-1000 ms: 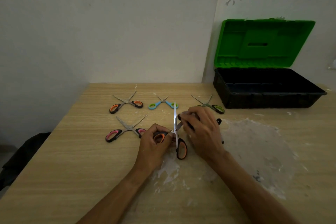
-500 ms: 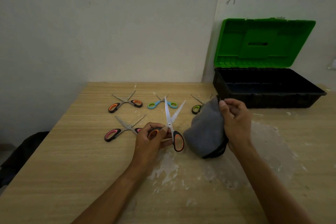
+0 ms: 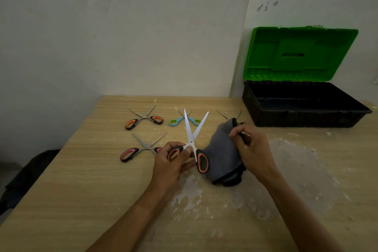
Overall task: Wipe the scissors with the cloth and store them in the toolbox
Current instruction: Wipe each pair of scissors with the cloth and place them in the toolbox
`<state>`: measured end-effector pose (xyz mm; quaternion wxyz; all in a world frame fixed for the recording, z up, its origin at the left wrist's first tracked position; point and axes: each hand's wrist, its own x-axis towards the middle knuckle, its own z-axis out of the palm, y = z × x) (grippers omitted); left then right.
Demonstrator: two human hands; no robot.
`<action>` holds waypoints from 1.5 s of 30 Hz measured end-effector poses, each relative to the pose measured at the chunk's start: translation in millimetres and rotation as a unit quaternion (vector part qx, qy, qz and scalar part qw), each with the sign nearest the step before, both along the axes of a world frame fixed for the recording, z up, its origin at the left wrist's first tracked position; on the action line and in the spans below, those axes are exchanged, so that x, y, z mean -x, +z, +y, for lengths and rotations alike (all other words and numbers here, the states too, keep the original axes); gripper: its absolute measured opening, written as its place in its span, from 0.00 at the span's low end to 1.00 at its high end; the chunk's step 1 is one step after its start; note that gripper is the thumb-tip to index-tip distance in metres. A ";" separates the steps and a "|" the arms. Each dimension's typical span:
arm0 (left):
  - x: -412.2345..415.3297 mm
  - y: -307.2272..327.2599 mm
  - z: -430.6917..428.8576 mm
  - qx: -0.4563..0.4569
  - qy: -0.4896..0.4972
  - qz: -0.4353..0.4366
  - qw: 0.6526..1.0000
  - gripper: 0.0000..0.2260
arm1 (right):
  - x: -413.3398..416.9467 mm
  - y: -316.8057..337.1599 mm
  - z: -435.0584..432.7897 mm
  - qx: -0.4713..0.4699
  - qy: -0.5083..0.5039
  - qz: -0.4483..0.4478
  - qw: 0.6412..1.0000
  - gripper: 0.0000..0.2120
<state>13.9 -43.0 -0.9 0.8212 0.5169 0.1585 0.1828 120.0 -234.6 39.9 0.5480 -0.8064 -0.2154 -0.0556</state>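
Holding orange-handled scissors (image 3: 193,141) in left hand (image 3: 170,164), fingers clamped on one handle loop, blades splayed, tips up, just left of cloth. Right hand (image 3: 250,150) pinching grey cloth (image 3: 222,155) at top edge, bunched, hanging to table (image 3: 81,180). Wipe step seemingly abt to start; next prob. needs cloth wrapped round a blade, w/ care for edge. Toolbox (image 3: 302,106) right & beyond cloth, lid up, looks empty. Fifth pair (image 3: 229,114) behind cloth mostly hidden; only blades show. Cloth's dark underside unclear.
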 end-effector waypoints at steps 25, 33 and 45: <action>-3.2 -1.1 17.0 -0.593 0.210 -0.122 0.767 0.08 | 25.7 -14.8 28.2 0.098 0.068 -0.048 0.992 0.04; -4.1 6.5 17.3 -0.736 0.207 -0.161 0.624 0.11 | 30.5 -11.4 29.6 0.095 0.074 -0.050 0.991 0.03; -3.6 8.7 26.5 -0.458 0.235 -0.124 0.848 0.07 | 18.3 2.7 11.6 0.000 0.093 0.035 0.995 0.08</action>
